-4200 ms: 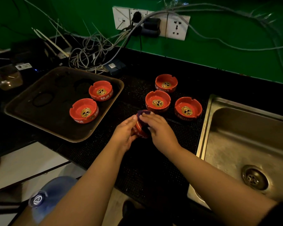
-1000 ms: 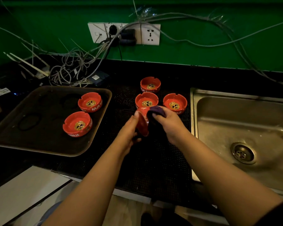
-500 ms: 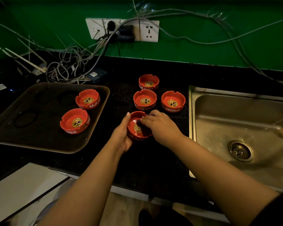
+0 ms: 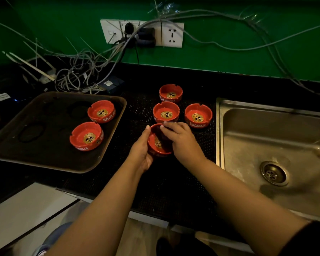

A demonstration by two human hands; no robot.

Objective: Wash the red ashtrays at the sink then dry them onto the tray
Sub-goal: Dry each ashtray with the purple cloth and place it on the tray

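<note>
On the left I see the tray (image 4: 44,163) holding two red ashtrays (image 4: 86,135). Mid-counter, my left hand (image 4: 141,150) cups a tilted ashtray (image 4: 156,143) while my right hand (image 4: 181,139) presses a dark cloth (image 4: 164,133) inside it. The sink (image 4: 266,126) sits right.

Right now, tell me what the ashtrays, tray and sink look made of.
Ashtrays: glossy red, probably glazed ceramic or painted glass; highlights on rims. Tray: matte brown, likely plastic; dull, ring-marked surface. Sink: brushed stainless steel, grey metallic sheen.
</note>
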